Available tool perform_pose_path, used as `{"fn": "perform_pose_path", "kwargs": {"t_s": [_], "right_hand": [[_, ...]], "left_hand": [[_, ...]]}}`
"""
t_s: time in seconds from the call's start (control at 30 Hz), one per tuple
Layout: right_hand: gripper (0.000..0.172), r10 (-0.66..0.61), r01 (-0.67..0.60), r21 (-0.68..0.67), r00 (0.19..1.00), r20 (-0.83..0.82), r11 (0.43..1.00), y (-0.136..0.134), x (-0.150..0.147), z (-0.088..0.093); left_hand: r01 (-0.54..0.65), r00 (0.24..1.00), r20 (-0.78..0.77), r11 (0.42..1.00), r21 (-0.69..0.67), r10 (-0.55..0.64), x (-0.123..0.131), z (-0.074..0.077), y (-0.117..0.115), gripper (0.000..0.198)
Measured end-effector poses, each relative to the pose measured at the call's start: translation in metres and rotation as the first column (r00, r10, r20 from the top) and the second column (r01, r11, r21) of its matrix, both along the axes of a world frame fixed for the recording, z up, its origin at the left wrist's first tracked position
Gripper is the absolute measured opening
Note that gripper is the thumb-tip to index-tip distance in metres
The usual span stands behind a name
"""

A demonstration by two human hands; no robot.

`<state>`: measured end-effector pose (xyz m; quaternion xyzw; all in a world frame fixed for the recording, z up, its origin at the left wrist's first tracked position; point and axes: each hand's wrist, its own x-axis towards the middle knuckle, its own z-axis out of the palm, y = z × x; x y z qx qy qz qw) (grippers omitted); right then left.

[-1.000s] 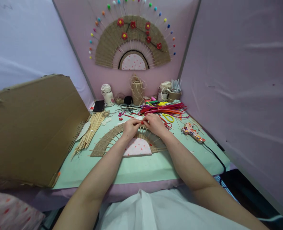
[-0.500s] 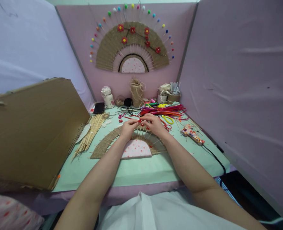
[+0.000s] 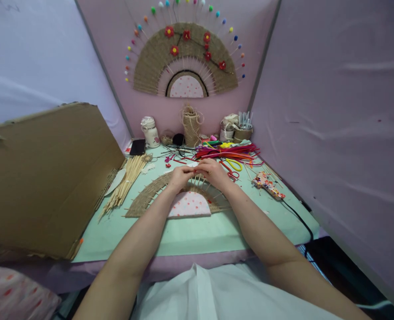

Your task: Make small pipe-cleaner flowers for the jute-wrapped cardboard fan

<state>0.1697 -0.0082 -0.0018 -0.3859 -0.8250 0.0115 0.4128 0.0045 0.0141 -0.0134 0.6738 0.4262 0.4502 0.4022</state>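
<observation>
Above the upper edge of a half-round twine fan [image 3: 144,199] on the table, both hands meet with fingertips pinched together. My left hand [image 3: 180,178] is closed on one side of a small red pipe cleaner piece [image 3: 194,170]. My right hand [image 3: 212,172] pinches the same piece from the other side; the fingers hide most of it, so its shape does not show. The fan has thin sticks through woven twine and a white centre with pink dots [image 3: 190,205]. A small red bit [image 3: 209,202] lies on the fan's right part, beside my right forearm.
Red pipe cleaners [image 3: 228,152], yellow-handled scissors [image 3: 234,165] and red-handled scissors [image 3: 232,175] lie behind my hands. A patterned glue gun [image 3: 267,185] with a black cord is at right. Sticks [image 3: 125,184] and a large cardboard sheet [image 3: 50,182] are at left. A finished fan [image 3: 153,62] hangs behind.
The view has shifted slightly. My hands stay together over the fan, fingers closing a little more around the red piece, which shows less now.
</observation>
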Motion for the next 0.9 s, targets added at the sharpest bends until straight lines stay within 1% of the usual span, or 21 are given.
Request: {"fn": "perform_pose_path", "kwargs": {"t_s": [0.13,0.3,0.37,0.4,0.47,0.57,0.63,0.73,0.9], "right_hand": [[0.016,0.007,-0.006,-0.022,1.0,0.022,1.0,0.001,0.001,-0.001],[0.014,0.01,-0.012,-0.078,0.999,-0.033,0.997,0.001,0.001,0.0],[0.014,0.008,-0.013,-0.101,0.999,-0.052,0.995,0.001,0.001,0.002],[0.013,0.012,-0.021,-0.118,0.997,-0.076,0.993,0.0,0.001,0.002],[0.013,0.011,-0.04,-0.172,0.986,-0.166,0.984,0.0,0.0,0.004],[0.016,-0.058,-0.022,-0.249,0.949,-0.31,0.968,-0.002,-0.002,0.007],[0.02,-0.106,0.012,-0.271,0.936,-0.336,0.962,-0.004,-0.003,0.009],[0.019,-0.116,0.022,-0.27,0.935,-0.334,0.963,-0.006,-0.005,0.01],[0.013,-0.13,0.05,-0.239,0.934,-0.334,0.97,-0.005,-0.009,0.006]], "left_hand": [[0.014,0.999,-0.053,0.998,0.064,-0.01,-0.002,0.002,0.0,0.01],[0.005,0.995,-0.1,0.981,0.193,0.015,-0.002,0.005,-0.002,0.005],[0.005,0.994,-0.106,0.976,0.215,0.018,-0.001,0.004,-0.002,0.004],[0.003,0.995,-0.101,0.978,0.207,0.018,-0.001,0.004,-0.002,0.004],[-0.025,0.998,-0.06,0.988,0.15,0.035,0.0,0.003,-0.001,0.005],[-0.117,0.992,0.049,0.991,0.061,0.114,0.001,0.0,0.002,0.008],[-0.159,0.982,0.111,0.985,0.068,0.151,0.003,-0.001,0.002,0.01],[-0.18,0.979,0.128,0.97,0.162,0.161,0.005,-0.001,-0.001,0.007],[-0.193,0.979,0.003,0.914,0.357,0.206,0.008,0.003,-0.011,0.008]]}}
